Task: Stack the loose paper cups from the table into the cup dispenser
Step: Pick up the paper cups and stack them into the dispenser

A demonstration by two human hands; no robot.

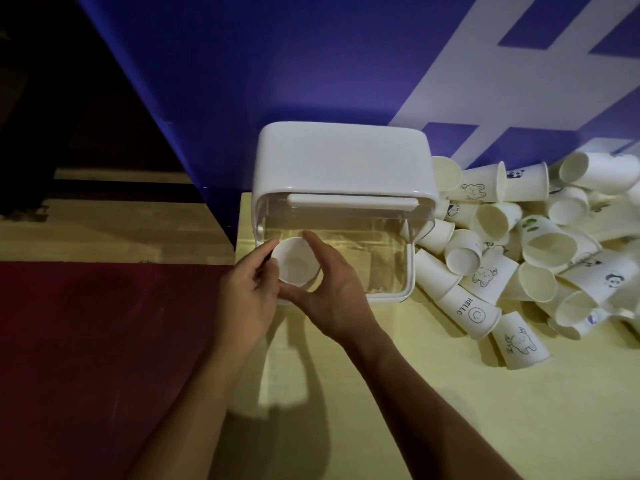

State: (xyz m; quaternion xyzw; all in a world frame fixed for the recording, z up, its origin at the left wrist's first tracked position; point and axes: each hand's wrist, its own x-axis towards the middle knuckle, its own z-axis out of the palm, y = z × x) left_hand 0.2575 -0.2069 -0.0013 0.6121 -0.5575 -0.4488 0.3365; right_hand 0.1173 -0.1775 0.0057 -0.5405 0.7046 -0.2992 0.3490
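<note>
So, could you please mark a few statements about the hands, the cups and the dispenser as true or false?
1. The left hand and the right hand both hold one paper cup. True.
2. The loose cups lie on the table beside the white-topped dispenser. True.
3. The loose cups are left of the dispenser. False: they are to its right.
4. The loose cups stand upright in neat rows. False: they lie jumbled, mostly on their sides.

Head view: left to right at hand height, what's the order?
left hand → paper cup held between both hands → right hand → HELLO cup → loose cup pile. The dispenser is left out: it spans behind the hands.
</note>
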